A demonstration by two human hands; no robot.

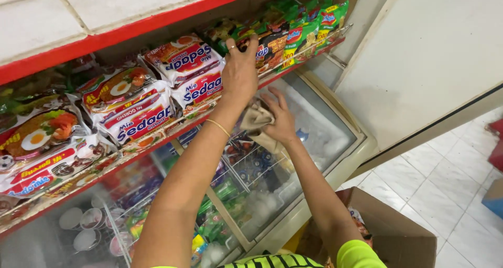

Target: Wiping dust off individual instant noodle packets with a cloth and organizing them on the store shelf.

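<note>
Left grip (240,69) rests open-fingered on shelf noodle packets (201,87); right grip (280,122) closes on a beige cloth (255,118).

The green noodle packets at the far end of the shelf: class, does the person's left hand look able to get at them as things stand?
Probably yes. The left hand already rests on the shelf's packets beside the green noodle packets, with nothing between them; the right hand holds a beige cloth lower down.

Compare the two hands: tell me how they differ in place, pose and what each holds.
The left hand reaches up to the noodle packets on the shelf, fingers spread over them; the right hand sits lower, above the freezer lid. The left hand holds nothing visible, while the right hand has a grip on a beige cloth. The left wrist wears a thin gold bangle; the right shows none. Both arms are bare.
</note>
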